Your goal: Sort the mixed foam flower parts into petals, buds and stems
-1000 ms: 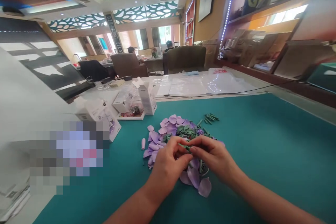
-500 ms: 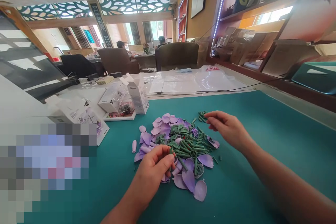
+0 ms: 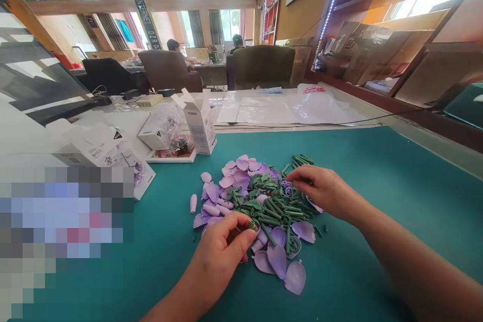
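Where the left hand (image 3: 222, 249) pinches a green stem (image 3: 252, 224), its end stays hidden. The right hand's (image 3: 320, 191) fingertips close into the pile (image 3: 264, 201), grip unclear. Box (image 3: 199, 123) print is unreadable.

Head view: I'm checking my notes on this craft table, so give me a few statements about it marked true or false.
1. The left hand pinches a small green piece at the near edge of the pile. True.
2. The right hand lies flat on bare mat, away from the pile. False: its fingertips are in the green stems.
3. The mat is red. False: it is teal.
4. Purple petals lie mixed with the stems. True.
5. An opened white box stands upright behind the pile. True.
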`<control>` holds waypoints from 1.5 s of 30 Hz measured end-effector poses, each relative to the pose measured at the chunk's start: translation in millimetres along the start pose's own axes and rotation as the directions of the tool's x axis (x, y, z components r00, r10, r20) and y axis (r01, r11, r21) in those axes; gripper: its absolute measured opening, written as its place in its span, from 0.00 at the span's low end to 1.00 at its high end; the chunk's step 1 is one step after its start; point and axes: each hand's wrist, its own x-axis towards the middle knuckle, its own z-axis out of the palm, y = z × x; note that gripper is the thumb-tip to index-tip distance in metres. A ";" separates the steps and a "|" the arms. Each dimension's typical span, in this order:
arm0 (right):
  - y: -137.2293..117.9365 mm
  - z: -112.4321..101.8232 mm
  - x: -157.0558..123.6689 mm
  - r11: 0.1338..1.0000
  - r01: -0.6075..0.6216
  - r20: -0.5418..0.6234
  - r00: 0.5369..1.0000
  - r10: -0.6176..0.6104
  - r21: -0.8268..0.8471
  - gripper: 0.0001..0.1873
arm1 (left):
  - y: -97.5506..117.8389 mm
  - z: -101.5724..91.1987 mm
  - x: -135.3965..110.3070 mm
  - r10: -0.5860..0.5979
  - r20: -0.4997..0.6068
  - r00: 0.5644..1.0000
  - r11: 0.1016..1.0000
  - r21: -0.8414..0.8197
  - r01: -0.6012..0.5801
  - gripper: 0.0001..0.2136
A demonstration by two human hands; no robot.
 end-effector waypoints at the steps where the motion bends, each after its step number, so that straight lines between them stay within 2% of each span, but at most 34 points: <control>1: 3.4 -0.4 -1.4 1.000 -0.013 -0.004 1.000 0.013 -0.002 0.12 | 0.1 0.0 -0.5 0.023 -0.018 1.000 0.998 0.052 -0.022 0.11; 4: 16.4 -4.8 -3.6 0.997 -0.072 -0.025 0.997 0.072 -0.019 0.11 | 0.6 0.6 -2.1 0.077 -0.039 0.996 0.985 0.158 -0.070 0.09; 7: 25.0 -13.5 -6.6 0.988 -0.152 -0.101 0.984 0.148 -0.028 0.11 | 0.3 3.0 -3.1 0.073 -0.001 0.997 0.981 0.182 -0.072 0.09; 9: 19.3 -18.0 -13.0 0.984 -0.173 -0.117 0.977 0.176 0.033 0.10 | 0.0 6.5 -3.6 0.048 0.011 0.999 0.985 0.163 -0.049 0.09; 10: 11.6 -18.6 -18.2 0.982 -0.163 -0.084 0.982 0.172 0.099 0.10 | 0.1 9.0 -3.9 0.030 0.015 0.999 0.990 0.134 -0.031 0.09; 12: -12.6 -15.9 -32.3 0.949 -0.120 0.066 0.992 0.106 0.290 0.10 | 0.6 15.7 -4.8 0.002 0.023 1.000 0.999 0.054 -0.003 0.14; 15: -55.9 -4.8 -55.8 0.857 -0.093 0.268 0.962 -0.054 0.507 0.10 | 0.6 27.4 -6.6 0.029 0.012 1.000 1.000 0.012 -0.029 0.27; 18: -77.4 5.4 -67.8 0.843 -0.023 0.263 0.954 -0.142 0.538 0.05 | -1.6 35.4 -8.4 0.095 0.004 0.995 0.989 0.112 -0.095 0.30; 21: -55.7 6.0 -58.3 0.877 -0.017 0.186 0.979 -0.083 0.480 0.04 | -2.2 35.2 -9.9 0.178 -0.022 0.984 0.946 0.280 -0.165 0.26; 23: -19.4 0.6 -41.4 0.885 -0.064 0.070 0.997 0.036 0.461 0.02 | 0.0 31.7 -11.0 0.320 -0.047 0.946 0.850 0.455 -0.265 0.24; 24: 2.3 -3.0 -31.1 0.885 -0.102 -0.018 0.992 0.124 0.455 0.03 | 1.4 30.0 -11.5 0.414 -0.029 0.910 0.765 0.553 -0.330 0.22; 27: 65.9 -12.2 -0.3 0.883 -0.254 -0.214 0.909 0.358 0.396 0.06 | 1.7 29.2 -11.8 0.624 0.176 0.762 0.427 0.740 -0.520 0.15; 30: 107.3 -12.6 22.1 0.904 -0.391 -0.344 0.836 0.427 0.172 0.05 | -10.5 37.3 -8.2 0.690 0.385 0.613 0.179 0.730 -0.660 0.12; 32: 120.8 -7.4 31.2 0.894 -0.441 -0.378 0.816 0.438 0.083 0.05 | -23.9 45.1 -4.2 0.743 0.435 0.509 0.059 0.714 -0.697 0.14; 34: 127.2 -0.8 36.8 0.882 -0.467 -0.379 0.808 0.451 0.054 0.06 | -36.0 51.9 -0.2 0.784 0.422 0.455 -0.001 0.734 -0.679 0.14; 37: 129.3 5.8 41.0 0.874 -0.486 -0.355 0.817 0.455 0.002 0.06 | -44.1 57.9 3.5 0.824 0.384 0.416 -0.026 0.759 -0.650 0.09; 40: 120.7 7.1 43.7 0.886 -0.461 -0.355 0.837 0.417 -0.048 0.08 | -42.3 59.3 5.3 0.852 0.352 0.389 -0.023 0.766 -0.643 0.07; 42: 107.6 8.1 46.7 0.934 -0.334 -0.307 0.909 0.282 -0.130 0.11 | -40.8 58.5 6.2 0.852 0.343 0.397 -0.013 0.771 -0.637 0.07; 44: 90.4 10.8 51.1 0.955 -0.101 -0.144 0.988 0.062 -0.280 0.12 | -41.5 56.8 7.1 0.835 0.347 0.427 -0.001 0.776 -0.630 0.07; 45: 81.6 12.8 53.7 0.931 0.015 -0.034 0.999 -0.030 -0.366 0.13 | -42.6 55.7 7.4 0.823 0.356 0.443 0.000 0.779 -0.627 0.07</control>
